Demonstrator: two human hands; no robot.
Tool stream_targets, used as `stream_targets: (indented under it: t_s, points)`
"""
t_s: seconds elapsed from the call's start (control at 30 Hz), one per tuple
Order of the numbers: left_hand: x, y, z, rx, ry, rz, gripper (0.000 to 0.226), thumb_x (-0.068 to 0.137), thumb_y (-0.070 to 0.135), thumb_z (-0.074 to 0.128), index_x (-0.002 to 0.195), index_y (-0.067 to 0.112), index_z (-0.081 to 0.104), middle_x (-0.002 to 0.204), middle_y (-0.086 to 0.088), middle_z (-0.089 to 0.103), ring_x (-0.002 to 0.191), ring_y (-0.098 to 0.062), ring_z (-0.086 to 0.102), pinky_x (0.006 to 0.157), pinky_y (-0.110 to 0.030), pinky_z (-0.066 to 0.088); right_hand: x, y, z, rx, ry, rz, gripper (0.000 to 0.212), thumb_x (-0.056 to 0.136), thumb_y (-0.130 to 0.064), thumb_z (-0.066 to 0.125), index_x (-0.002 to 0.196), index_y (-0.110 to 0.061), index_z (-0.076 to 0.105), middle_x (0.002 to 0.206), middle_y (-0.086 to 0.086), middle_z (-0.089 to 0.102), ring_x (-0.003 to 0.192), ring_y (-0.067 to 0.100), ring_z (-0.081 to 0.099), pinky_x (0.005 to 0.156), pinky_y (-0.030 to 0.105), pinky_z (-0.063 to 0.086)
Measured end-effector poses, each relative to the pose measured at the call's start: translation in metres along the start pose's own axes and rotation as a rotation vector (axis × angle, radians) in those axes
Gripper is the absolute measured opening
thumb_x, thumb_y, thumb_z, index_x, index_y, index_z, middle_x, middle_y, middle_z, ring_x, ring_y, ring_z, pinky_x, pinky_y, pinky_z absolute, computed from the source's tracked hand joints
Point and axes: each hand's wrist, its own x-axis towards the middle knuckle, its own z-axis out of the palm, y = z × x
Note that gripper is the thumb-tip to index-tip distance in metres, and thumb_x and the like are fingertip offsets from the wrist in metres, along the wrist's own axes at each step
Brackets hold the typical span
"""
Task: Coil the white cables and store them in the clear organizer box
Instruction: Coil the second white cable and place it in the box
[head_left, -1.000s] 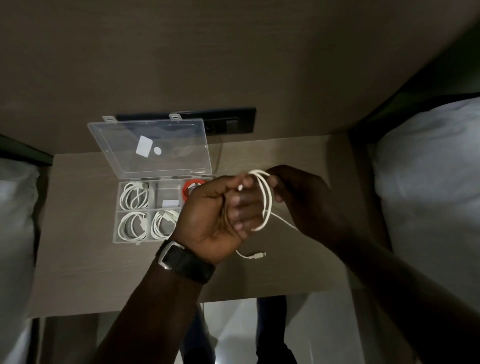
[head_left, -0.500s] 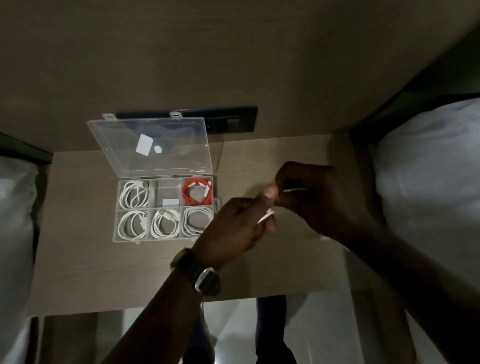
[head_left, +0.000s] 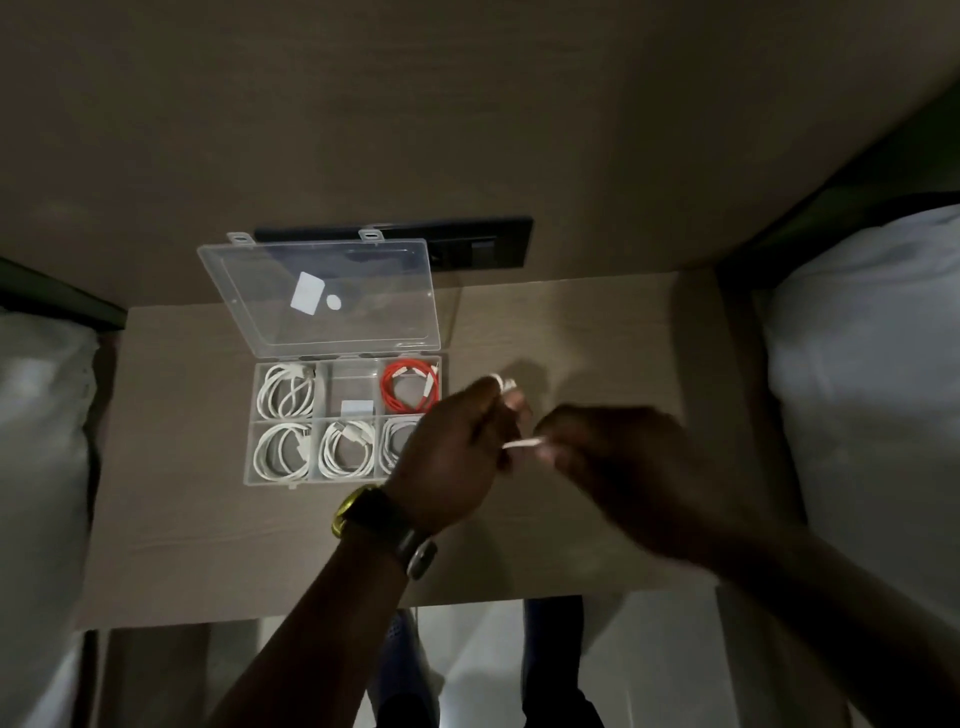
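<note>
A clear organizer box (head_left: 249, 452) lies on the left half of the small table, its lid (head_left: 322, 296) standing open at the back. Several coiled white cables (head_left: 285, 389) fill its compartments, a red cable (head_left: 410, 392) sits in the back right one, and the back middle one holds a small white piece. My left hand (head_left: 457, 452) is shut around a bundled white cable (head_left: 504, 383) just right of the box, covering the front right compartment's edge. My right hand (head_left: 623, 462) pinches that cable's free end (head_left: 522, 443) beside the left hand.
The wooden table (head_left: 597, 338) stands between two white-covered beds (head_left: 872, 364) left and right. A dark socket panel (head_left: 483, 249) is on the wall behind the box. I wear a watch (head_left: 384, 525) on my left wrist. Floor and legs show below the table's front edge.
The open loops seen a second ago are now bunched inside my left hand. Both hands moved slightly toward the box, and my right hand now holds the cable's end.
</note>
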Motion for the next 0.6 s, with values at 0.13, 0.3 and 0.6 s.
stream_targets:
  t_s: [0.13, 0.3, 0.6]
  points:
    - [-0.019, 0.022, 0.010, -0.338, -0.145, -0.200, 0.059, 0.094, 0.056, 0.043, 0.073, 0.004, 0.062, 0.054, -0.005, 0.039, 0.043, -0.011, 0.034, 0.042, -0.021, 0.029, 0.018, 0.020, -0.020, 0.152, 0.218, 0.068, 0.008, 0.083, -0.022, 0.075, 0.081, -0.021, 0.067, 0.075, -0.010, 0.066, 0.070, 0.005, 0.064, 0.063, 0.015, 0.048]
    - [-0.008, 0.033, -0.002, -1.148, 0.057, -0.160, 0.031, 0.096, 0.034, 0.050, 0.074, 0.013, 0.054, 0.052, 0.004, 0.038, 0.041, -0.008, 0.038, 0.042, -0.021, 0.030, 0.027, 0.021, 0.027, 0.459, 0.278, 0.351, 0.011, 0.094, -0.020, 0.062, 0.093, -0.026, 0.071, 0.068, -0.015, 0.065, 0.059, 0.000, 0.058, 0.061, 0.015, 0.040]
    - [-0.008, 0.013, 0.013, -0.423, 0.268, -0.101, 0.026, 0.102, 0.015, 0.044, 0.092, -0.002, 0.061, 0.076, -0.011, 0.064, 0.070, -0.018, 0.063, 0.064, -0.023, 0.052, 0.002, -0.031, 0.036, -0.060, 0.007, 0.025, 0.020, 0.090, -0.012, 0.059, 0.106, -0.019, 0.068, 0.096, 0.002, 0.071, 0.081, 0.019, 0.068, 0.070, 0.031, 0.054]
